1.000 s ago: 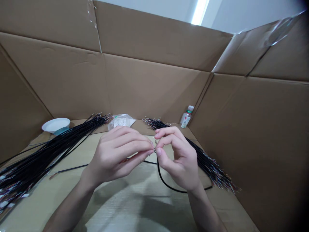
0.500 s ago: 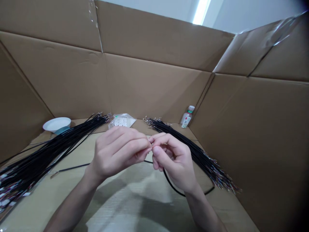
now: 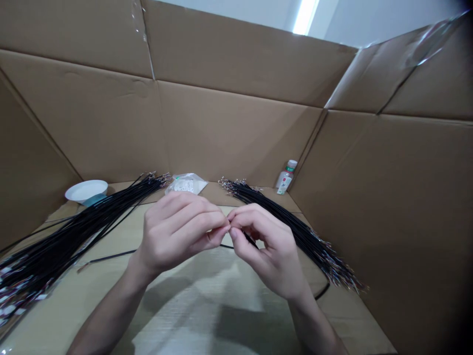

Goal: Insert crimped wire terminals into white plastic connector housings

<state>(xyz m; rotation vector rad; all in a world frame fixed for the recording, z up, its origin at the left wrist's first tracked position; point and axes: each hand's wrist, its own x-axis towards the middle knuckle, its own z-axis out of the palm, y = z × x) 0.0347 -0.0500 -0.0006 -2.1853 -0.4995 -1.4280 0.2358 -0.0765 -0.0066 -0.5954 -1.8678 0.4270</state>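
Observation:
My left hand (image 3: pixel 181 229) and my right hand (image 3: pixel 266 246) meet fingertip to fingertip above the middle of the work surface. A black cable (image 3: pixel 252 240) runs through the right hand, whose thumb and index finger pinch close to its end. Part of this cable loops out past the right wrist, and a stripped end lies on the surface left of the left wrist. The left thumb and fingers are pinched together against the right fingertips. What sits between them is too small and covered to make out.
A large bundle of black cables (image 3: pixel 84 231) lies at left, another bundle (image 3: pixel 284 217) at right. At the back are a white bowl (image 3: pixel 86 188), a clear plastic bag of small white parts (image 3: pixel 186 183) and a bottle (image 3: pixel 286 178). Cardboard walls (image 3: pixel 240 133) surround the surface.
My right fingers have closed in around the cable, whose end section now shows between thumb and index finger. The loop below the right hand has drawn out of sight. The left hand barely moved.

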